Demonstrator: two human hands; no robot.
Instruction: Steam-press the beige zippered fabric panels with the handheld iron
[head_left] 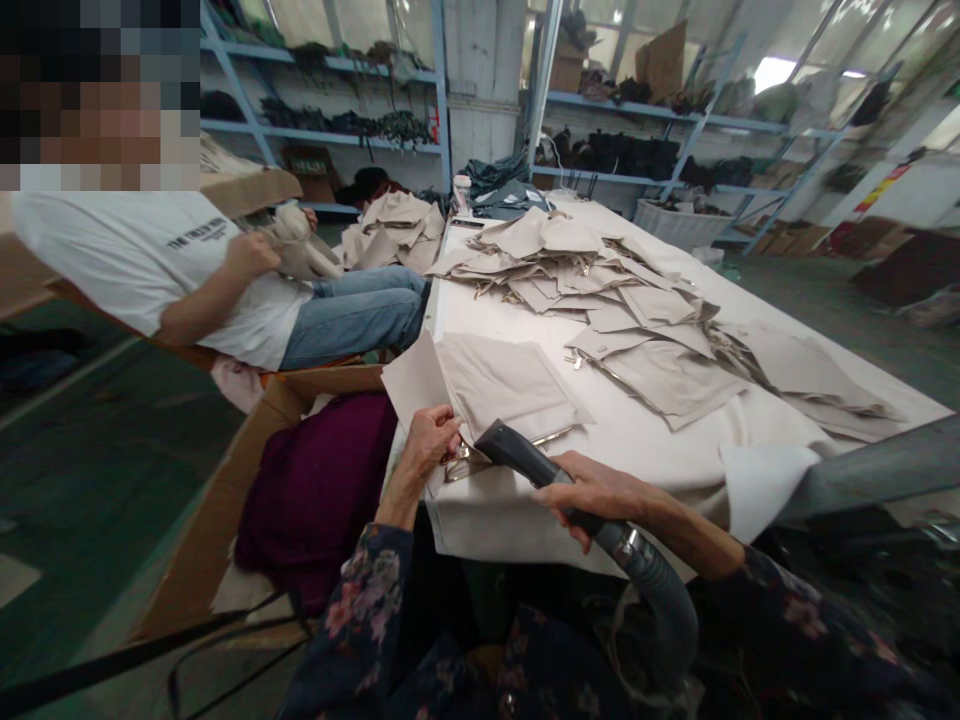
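Note:
My right hand (pixel 589 492) is wrapped round a black vacuum nozzle (pixel 517 452), whose ribbed grey hose (pixel 667 600) curves down beside my lap. The nozzle's tip meets the near edge of a beige fabric piece (pixel 502 385) lying on the table. Along that edge runs a metal zipper (pixel 551 437). My left hand (pixel 433 440) pinches the piece's near left corner, close to the zipper's pull. A flap of the fabric stands up to the left of my fingers.
Stacked beige zippered pieces (pixel 600 280) cover much of the white-clothed table (pixel 495 520). A cardboard box (pixel 202 510) with purple cloth (pixel 322 490) stands at my left. Beyond it a seated co-worker (pixel 247 270) handles beige fabric. A grey pipe (pixel 877 470) crosses at right.

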